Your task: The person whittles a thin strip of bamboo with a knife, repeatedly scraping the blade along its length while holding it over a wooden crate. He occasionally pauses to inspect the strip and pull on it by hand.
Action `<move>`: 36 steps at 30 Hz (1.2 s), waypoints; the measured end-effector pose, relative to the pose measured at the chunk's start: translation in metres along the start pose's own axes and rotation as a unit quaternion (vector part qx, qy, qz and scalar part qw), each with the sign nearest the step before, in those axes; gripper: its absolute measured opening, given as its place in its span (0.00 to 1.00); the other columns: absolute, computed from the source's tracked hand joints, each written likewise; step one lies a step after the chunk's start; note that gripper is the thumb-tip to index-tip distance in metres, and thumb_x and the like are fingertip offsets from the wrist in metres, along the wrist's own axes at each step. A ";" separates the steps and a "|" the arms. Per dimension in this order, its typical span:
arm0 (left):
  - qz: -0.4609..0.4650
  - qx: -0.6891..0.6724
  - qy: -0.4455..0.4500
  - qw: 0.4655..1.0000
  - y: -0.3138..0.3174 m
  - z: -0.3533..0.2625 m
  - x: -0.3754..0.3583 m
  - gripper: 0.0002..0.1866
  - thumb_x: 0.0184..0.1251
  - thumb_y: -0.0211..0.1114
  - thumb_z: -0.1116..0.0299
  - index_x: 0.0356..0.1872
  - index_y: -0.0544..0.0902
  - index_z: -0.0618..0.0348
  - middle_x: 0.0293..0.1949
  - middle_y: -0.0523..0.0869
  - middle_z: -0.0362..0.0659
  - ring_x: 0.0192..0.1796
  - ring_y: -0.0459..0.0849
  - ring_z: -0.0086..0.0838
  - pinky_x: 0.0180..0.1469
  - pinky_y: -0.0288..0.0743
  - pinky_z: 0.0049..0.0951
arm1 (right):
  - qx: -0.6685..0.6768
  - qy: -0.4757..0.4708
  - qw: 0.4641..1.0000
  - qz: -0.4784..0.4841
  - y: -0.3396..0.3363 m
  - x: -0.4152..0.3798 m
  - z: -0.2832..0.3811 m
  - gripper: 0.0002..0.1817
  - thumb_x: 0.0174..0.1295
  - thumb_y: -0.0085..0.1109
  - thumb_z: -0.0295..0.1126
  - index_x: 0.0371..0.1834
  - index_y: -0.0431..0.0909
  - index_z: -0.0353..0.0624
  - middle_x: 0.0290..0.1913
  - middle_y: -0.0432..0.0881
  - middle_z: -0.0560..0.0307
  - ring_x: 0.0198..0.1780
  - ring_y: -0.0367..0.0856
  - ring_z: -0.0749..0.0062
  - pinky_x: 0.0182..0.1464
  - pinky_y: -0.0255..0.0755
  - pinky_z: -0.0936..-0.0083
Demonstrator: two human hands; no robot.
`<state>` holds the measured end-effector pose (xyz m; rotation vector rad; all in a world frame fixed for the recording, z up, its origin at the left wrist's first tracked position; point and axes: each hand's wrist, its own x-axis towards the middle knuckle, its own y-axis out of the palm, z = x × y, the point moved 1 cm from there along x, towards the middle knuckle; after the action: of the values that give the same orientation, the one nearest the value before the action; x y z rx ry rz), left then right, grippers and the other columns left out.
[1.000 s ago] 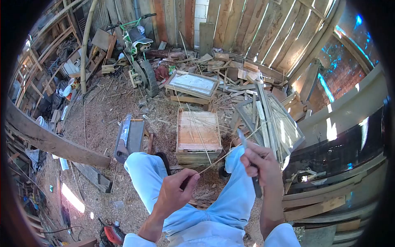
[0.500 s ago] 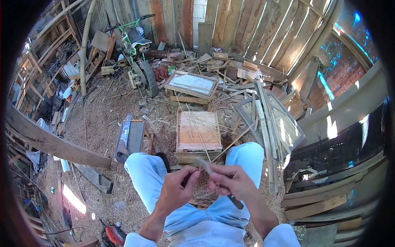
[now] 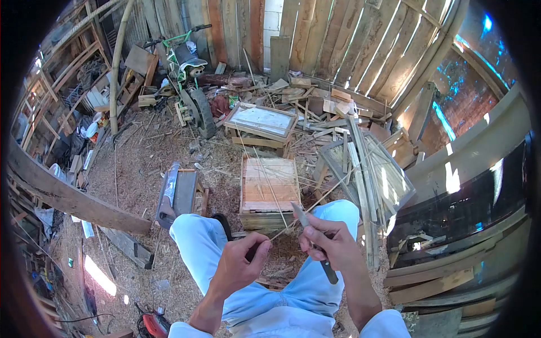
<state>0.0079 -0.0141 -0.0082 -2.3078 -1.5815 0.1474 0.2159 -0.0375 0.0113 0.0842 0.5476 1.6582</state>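
My right hand [image 3: 327, 245] is closed round the dark handle of a knife [image 3: 301, 215], its blade pointing up and to the left. My left hand [image 3: 242, 262] is in a closed pinch, holding the near end of a thin wooden strip [image 3: 324, 194]. From those fingertips the strip runs up and to the right, passing close to the knife. Both hands are above my lap, a short way apart. Beyond them a wooden box [image 3: 270, 180] with a slatted top sits on the ground, with thin sticks lying across it.
A handsaw [image 3: 168, 197] lies on a small bench [image 3: 183, 191] at the left. A framed panel [image 3: 259, 119] and scrap wood [image 3: 321, 107] lie farther back, near a small motorbike [image 3: 194, 84]. Long boards [image 3: 363, 191] lean at the right; a red power tool [image 3: 155, 325] is at bottom left.
My right hand and the knife have moved right, away from my left hand. The blade now stands clear of the left fingertips. My left hand still pinches the strip.
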 end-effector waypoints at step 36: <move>0.024 0.045 0.028 0.998 -0.006 -0.011 0.002 0.04 0.63 0.62 0.75 0.34 0.79 0.65 0.21 0.79 0.46 0.21 0.78 0.27 0.24 0.70 0.26 | 0.000 -0.015 1.000 -0.020 -0.018 -0.005 0.017 0.19 0.69 0.51 0.29 0.62 0.70 0.37 0.28 0.77 0.59 0.20 0.65 0.87 0.19 0.59 0.88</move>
<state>0.0061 -0.0126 0.0042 -2.2619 -1.4637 0.1601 0.2393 -0.0359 0.0207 0.0987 0.5237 1.6152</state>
